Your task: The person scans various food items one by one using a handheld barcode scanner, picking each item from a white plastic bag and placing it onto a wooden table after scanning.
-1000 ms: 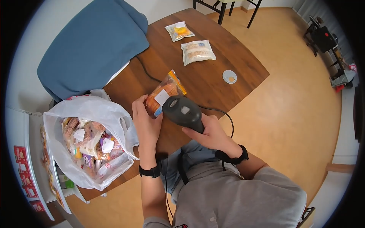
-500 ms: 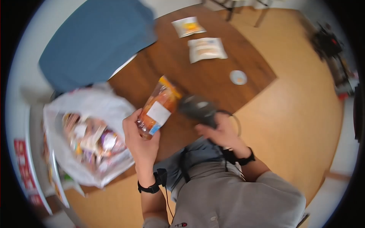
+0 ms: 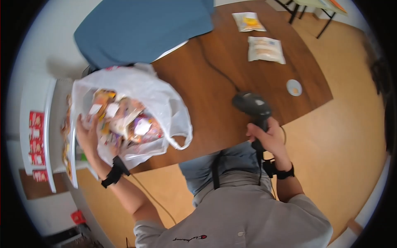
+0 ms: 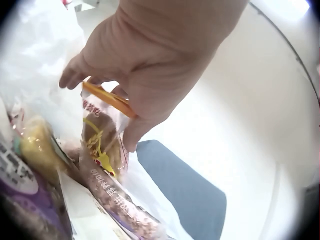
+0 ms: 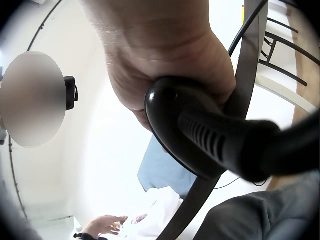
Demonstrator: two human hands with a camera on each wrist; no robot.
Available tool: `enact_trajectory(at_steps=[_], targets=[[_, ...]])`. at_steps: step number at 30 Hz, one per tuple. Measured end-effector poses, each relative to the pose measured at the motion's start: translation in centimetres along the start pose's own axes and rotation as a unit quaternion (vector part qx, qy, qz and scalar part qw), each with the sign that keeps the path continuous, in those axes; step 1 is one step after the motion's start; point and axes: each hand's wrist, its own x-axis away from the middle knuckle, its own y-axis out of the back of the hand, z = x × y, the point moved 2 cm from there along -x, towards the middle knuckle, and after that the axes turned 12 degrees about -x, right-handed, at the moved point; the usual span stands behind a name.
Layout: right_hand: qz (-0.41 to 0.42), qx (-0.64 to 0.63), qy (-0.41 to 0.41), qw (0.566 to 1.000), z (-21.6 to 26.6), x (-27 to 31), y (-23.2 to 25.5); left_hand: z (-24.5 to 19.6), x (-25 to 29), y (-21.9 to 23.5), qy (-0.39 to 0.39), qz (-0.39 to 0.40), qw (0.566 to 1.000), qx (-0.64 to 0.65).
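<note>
Inside the white plastic bag [image 3: 178, 103], my left hand [image 3: 89, 134] is at the left side, among wrapped foods. The left wrist view has that hand [image 4: 150, 65] around the top of a clear packet [image 4: 102, 132] with an orange strip, thumb on one side and fingers on the other; some fingertips are hidden. My right hand [image 3: 271, 138] grips the handle of a black handheld scanner [image 3: 252, 104], held above the table [image 3: 206, 107]. Seen from the right wrist, the right hand [image 5: 165, 55] is wrapped around the scanner's dark body [image 5: 190, 135].
Two packets, one white [image 3: 265, 49] and one with yellow [image 3: 249, 21], lie at the table's back, with a small round disc [image 3: 294, 87] near its right edge. A blue cloth [image 3: 144, 29] covers something behind the bag. Shelves with red packs [image 3: 36, 138] stand left.
My left hand has moved left from the table into the bag. The bread packet it held is out of that grasp, apparently in the bag. The scanner has moved right, and the view has shifted.
</note>
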Motion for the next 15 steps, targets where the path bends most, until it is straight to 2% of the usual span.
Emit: enact_trajectory(at_steps=[1, 2, 3, 4, 5, 7, 9, 10, 11, 12, 13, 14, 15], targets=[[-0.001, 0.008, 0.004, 1.0, 0.3, 0.1, -0.1, -0.7, -0.7, -0.2, -0.071, -0.057, 0.988, -0.127], [-0.021, 0.012, 0.01, 1.0, 0.5, 0.1, 0.1, -2.1, -0.9, 0.0, -0.079, -0.086, 0.981, -0.156], [-0.006, -0.003, 0.019, 1.0, 0.4, 0.1, 0.0, -3.6, -1.3, 0.6, -0.085, -0.117, 0.972, -0.185], [0.012, -0.02, 0.025, 0.999, 0.5, 0.1, -0.1, -7.3, -0.9, 1.1, -0.057, -0.147, 0.979, -0.132], [-0.001, -0.02, 0.029, 0.999, 0.6, 0.2, -0.1, -10.2, -0.7, 0.7, -0.065, -0.145, 0.98, -0.121], [0.015, -0.009, 0.015, 1.0, 0.9, 0.1, -0.2, -15.7, -0.4, -0.1, -0.132, -0.218, 0.965, -0.064], [0.018, -0.003, 0.025, 1.0, 0.7, 0.0, 0.0, -25.0, 1.1, -1.3, -0.167, -0.105, 0.97, 0.142], [0.024, -0.007, 0.03, 0.999, 0.7, 0.0, 0.0, -29.7, 2.1, -2.3, -0.192, -0.029, 0.954, 0.229], [0.032, -0.01, 0.034, 0.999, 0.7, 0.1, -0.1, -33.7, 2.8, -4.4, -0.259, 0.0, 0.924, 0.279], [0.028, -0.007, 0.035, 0.999, 0.8, 0.2, -0.1, -37.0, 3.3, -7.4, -0.276, 0.071, 0.896, 0.341], [0.031, 0.001, 0.033, 0.999, 0.7, 0.2, -0.2, -40.2, 3.5, -10.1, -0.318, 0.083, 0.88, 0.344], [0.023, -0.004, 0.029, 0.999, 0.6, 0.3, -0.2, -43.1, 3.8, -12.2, -0.305, 0.14, 0.865, 0.372], [0.015, -0.008, 0.026, 1.0, 0.6, 0.3, -0.2, -45.7, 4.1, -14.2, -0.319, 0.161, 0.864, 0.354]])
